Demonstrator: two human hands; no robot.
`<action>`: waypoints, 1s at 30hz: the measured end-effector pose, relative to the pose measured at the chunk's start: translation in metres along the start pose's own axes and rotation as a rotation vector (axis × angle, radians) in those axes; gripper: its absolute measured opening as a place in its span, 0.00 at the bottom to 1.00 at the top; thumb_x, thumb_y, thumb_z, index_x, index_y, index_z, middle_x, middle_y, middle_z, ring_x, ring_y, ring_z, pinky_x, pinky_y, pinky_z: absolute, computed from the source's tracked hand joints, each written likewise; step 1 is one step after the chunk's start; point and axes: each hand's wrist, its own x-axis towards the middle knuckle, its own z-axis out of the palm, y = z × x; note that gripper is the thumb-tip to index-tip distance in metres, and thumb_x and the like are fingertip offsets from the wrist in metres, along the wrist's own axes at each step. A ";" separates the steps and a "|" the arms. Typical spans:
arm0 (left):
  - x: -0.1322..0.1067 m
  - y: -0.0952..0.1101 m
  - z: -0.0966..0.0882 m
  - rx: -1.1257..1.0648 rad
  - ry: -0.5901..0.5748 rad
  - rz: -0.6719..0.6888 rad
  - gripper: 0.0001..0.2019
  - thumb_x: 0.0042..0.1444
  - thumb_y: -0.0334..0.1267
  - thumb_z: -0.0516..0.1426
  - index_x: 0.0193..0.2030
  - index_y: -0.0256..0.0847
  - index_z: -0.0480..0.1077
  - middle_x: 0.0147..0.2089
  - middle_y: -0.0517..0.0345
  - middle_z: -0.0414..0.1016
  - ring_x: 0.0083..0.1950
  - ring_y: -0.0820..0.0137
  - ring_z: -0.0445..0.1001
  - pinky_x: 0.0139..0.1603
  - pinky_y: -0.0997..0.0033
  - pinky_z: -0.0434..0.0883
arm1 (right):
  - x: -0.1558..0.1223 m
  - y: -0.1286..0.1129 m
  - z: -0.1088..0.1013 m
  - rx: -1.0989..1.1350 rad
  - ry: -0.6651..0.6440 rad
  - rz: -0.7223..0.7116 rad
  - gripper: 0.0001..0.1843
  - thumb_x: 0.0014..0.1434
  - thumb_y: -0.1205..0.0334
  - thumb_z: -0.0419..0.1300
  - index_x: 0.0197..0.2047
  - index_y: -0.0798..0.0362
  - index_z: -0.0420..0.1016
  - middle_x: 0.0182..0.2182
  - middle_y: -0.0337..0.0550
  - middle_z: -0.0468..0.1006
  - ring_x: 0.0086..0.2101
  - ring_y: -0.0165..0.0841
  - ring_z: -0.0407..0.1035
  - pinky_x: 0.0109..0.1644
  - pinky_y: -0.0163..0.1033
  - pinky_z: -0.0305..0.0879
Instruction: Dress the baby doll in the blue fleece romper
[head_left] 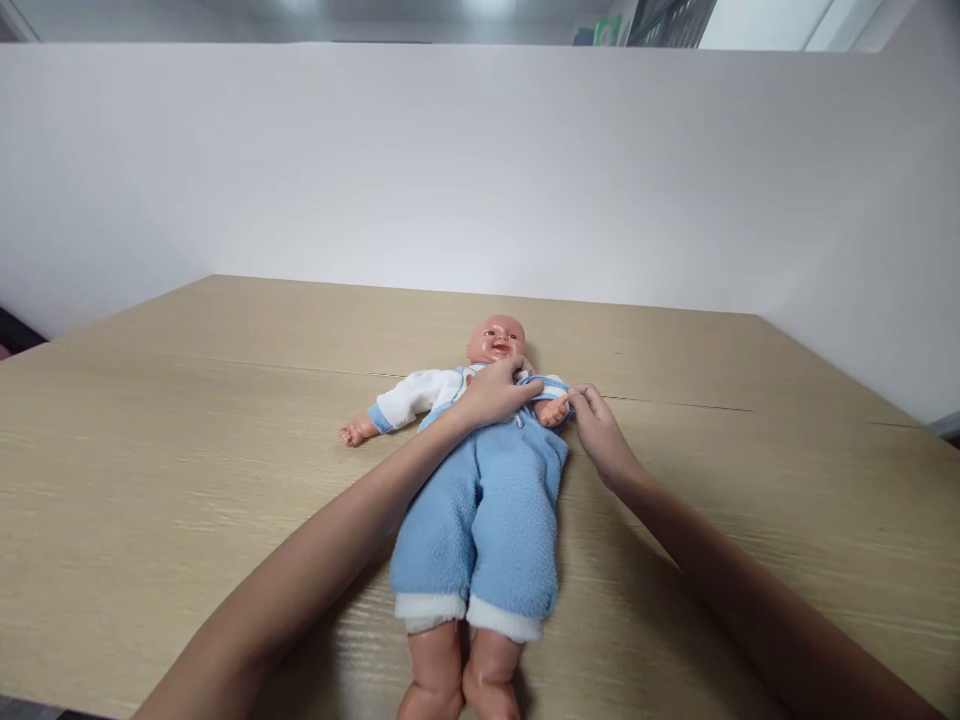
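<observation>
A baby doll (pixel 498 338) lies on its back on the table, head away from me. It wears a blue fleece romper (pixel 517 500) with white leg cuffs and a white sleeve (pixel 429 392) with a blue cuff on the arm at the left. My left hand (pixel 498 390) lies across the doll's chest, its fingers closed on the romper's blue-edged cloth near the shoulder. On the right, my right hand (pixel 594 415) pinches the edge of the clothing beside the doll's other hand (pixel 553 410). That doll arm is bent, and most of it is hidden by cloth.
The wood-coloured table (pixel 187 480) has thin seams running across it. Behind it stands a white partition (pixel 420 170), which also bounds the right side. Beyond its top edge, a green object (pixel 607 30) and a dark rack are partly visible.
</observation>
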 end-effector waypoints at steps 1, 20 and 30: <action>0.000 -0.001 0.001 0.001 0.009 0.005 0.09 0.64 0.46 0.61 0.43 0.43 0.75 0.40 0.62 0.78 0.43 0.66 0.75 0.44 0.67 0.66 | 0.003 0.003 0.002 0.034 -0.003 0.035 0.17 0.63 0.41 0.63 0.35 0.46 0.72 0.33 0.37 0.74 0.38 0.37 0.67 0.46 0.41 0.66; 0.001 -0.009 0.003 -0.040 0.199 -0.029 0.10 0.65 0.42 0.63 0.50 0.44 0.72 0.51 0.56 0.82 0.44 0.64 0.78 0.48 0.63 0.71 | 0.041 0.024 0.018 0.371 -0.217 0.338 0.18 0.54 0.42 0.71 0.36 0.47 0.78 0.33 0.34 0.83 0.35 0.34 0.76 0.43 0.38 0.74; 0.005 -0.022 0.006 -0.065 0.245 0.038 0.16 0.66 0.41 0.63 0.57 0.42 0.68 0.56 0.49 0.81 0.53 0.62 0.80 0.55 0.61 0.73 | 0.048 0.023 0.019 0.367 -0.244 0.344 0.14 0.50 0.48 0.72 0.35 0.46 0.79 0.29 0.31 0.83 0.31 0.33 0.74 0.39 0.37 0.73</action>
